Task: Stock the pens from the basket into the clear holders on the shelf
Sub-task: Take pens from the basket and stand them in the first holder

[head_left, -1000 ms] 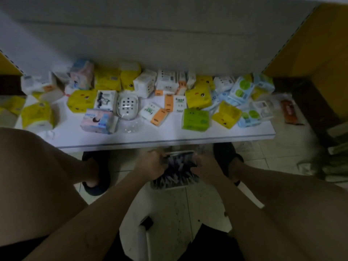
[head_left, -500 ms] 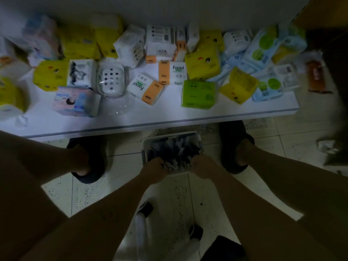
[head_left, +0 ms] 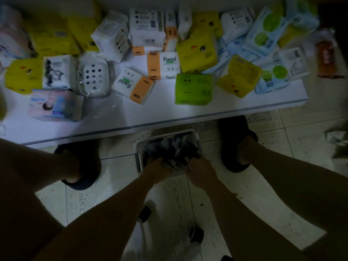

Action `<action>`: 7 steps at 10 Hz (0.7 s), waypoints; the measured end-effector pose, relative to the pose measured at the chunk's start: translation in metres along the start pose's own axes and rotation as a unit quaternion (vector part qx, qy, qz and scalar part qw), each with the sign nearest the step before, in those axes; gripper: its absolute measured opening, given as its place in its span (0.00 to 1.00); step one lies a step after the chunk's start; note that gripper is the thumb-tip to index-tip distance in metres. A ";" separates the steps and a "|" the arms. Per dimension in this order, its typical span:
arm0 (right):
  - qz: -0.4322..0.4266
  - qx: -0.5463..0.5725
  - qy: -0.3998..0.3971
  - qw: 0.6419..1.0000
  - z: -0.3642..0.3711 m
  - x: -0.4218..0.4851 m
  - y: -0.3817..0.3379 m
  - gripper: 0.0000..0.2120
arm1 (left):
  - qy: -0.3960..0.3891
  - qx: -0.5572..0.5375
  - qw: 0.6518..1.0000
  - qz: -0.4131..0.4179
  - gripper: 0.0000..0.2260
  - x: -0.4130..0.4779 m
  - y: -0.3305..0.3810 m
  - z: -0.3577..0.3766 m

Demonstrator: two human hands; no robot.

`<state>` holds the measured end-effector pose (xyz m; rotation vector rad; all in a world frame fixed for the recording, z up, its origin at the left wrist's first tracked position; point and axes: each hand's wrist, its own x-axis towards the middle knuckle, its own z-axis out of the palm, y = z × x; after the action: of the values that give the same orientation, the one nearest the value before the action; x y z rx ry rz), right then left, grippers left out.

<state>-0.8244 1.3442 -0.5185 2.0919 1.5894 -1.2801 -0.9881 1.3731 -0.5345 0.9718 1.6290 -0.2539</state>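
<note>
Tiled floor [head_left: 169, 193]: white basket [head_left: 139, 159] of dark pens [head_left: 173, 147], just ahead of both hands, below shelf [head_left: 131, 113] edge. Left hand [head_left: 158, 166], right hand [head_left: 201, 172]: at near rim, fingers among pens; grip indiscernible. Shelf beyond: tissue packs [head_left: 193, 89].

A green tissue pack [head_left: 193, 89] lies nearest, right of an orange-and-white Facial pack [head_left: 132, 85]. Further left sits a perforated white dish [head_left: 93, 77] in clear wrap, beside yellow packs [head_left: 23, 76]. Speckled floor tiles [head_left: 169, 194] lie below.
</note>
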 end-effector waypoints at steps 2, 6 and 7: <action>0.002 -0.084 -0.038 0.996 0.007 -0.003 0.000 0.19 | 0.040 -0.172 0.984 0.011 0.15 -0.012 0.014 -0.004; 0.003 -0.070 -0.050 0.996 0.016 0.002 -0.004 0.18 | 0.143 -0.187 0.972 0.029 0.10 -0.016 0.007 -0.008; 0.011 -0.057 0.002 0.998 0.012 0.001 -0.006 0.15 | 0.113 -0.152 0.981 0.038 0.05 -0.025 0.008 -0.010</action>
<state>-0.8357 1.3403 -0.5245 2.0373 1.5973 -1.1508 -0.9896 1.3731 -0.5069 0.8479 1.7684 0.1603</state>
